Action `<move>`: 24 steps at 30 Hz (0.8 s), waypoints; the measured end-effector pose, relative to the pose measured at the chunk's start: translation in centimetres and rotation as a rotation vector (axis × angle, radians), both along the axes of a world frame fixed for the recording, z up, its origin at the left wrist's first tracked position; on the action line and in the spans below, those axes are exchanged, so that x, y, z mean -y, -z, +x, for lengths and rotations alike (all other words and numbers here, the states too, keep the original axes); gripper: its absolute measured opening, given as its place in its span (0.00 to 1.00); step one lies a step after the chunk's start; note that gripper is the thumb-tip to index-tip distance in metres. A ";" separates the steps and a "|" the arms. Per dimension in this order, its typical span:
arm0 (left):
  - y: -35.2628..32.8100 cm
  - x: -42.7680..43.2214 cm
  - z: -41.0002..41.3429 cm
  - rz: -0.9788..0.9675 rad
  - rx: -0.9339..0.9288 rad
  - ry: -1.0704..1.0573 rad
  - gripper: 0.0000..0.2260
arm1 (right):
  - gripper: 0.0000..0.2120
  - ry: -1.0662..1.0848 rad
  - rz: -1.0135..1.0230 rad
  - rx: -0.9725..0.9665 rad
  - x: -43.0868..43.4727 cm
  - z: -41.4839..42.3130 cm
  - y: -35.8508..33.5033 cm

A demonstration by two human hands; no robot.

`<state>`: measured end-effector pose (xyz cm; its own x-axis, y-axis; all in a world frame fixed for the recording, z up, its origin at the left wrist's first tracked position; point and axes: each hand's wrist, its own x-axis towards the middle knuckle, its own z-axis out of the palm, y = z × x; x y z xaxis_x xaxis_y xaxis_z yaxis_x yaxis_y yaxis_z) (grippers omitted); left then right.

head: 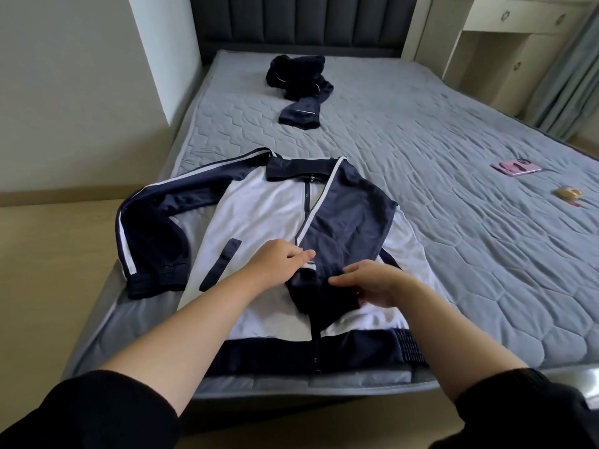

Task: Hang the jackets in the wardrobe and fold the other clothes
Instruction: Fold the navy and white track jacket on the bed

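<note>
From the head camera, the navy-and-white jacket (265, 209) lies flat at the near end of the bed (453, 157), its folded sleeve (350, 215) pinched near the cuff by the left hand (278, 264), the right hand (369, 283) resting on the cuff, its grasp impossible to tell.

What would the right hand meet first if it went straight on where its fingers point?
Probably the navy cuff right before it, then the left hand; depth is unclear.
</note>
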<state>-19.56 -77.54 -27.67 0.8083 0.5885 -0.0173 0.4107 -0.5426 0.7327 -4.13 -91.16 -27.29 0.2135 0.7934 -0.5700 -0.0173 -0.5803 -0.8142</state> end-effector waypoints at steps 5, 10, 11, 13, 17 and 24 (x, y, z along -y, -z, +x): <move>0.0 -0.8 0.2 -0.053 -0.070 0.045 0.24 | 0.08 0.265 0.128 -0.324 1.8 3.6 -2.2; 0.9 -1.6 0.9 0.145 -0.211 0.039 0.18 | 0.08 0.568 0.131 -0.429 2.3 5.2 -1.8; 1.1 -1.8 0.9 0.162 -0.202 0.015 0.17 | 0.08 0.583 0.147 -0.450 2.4 5.6 -1.7; 1.1 -2.2 1.1 0.145 -0.133 -0.019 0.16 | 0.07 0.568 0.165 -0.509 3.0 6.2 -2.0; 0.9 -2.2 2.1 -0.122 0.044 -0.022 0.17 | 0.13 0.516 0.139 -0.504 4.7 8.1 -2.8; 2.9 -0.2 3.3 -0.027 0.005 -0.371 0.15 | 0.03 0.159 -0.468 0.193 6.0 8.1 -1.1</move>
